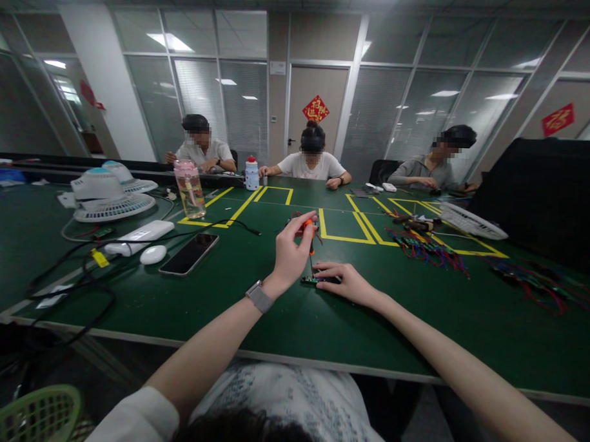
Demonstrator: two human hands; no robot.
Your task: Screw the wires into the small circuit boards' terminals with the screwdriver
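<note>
Left hand (292,245) is curling round a screwdriver (309,228), right hand (349,284) (fingers parted) gripping a board (309,281), a bottle (190,186) containing liquid (195,210).

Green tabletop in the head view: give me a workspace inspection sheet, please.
Surface: flat green tabletop with yellow tape outlines
Job's things: orange-handled screwdriver, pointing down at small green circuit board
Clutter: black rectangular smartphone, white oval case, pink-lidded transparent bottle, white fans
Hands: left hand grips screwdriver; right hand touches board
Cables: black cables looped at left; thin red-and-blue wire bundles at right
Surroundings: three seated people opposite; glass partitions behind
</note>
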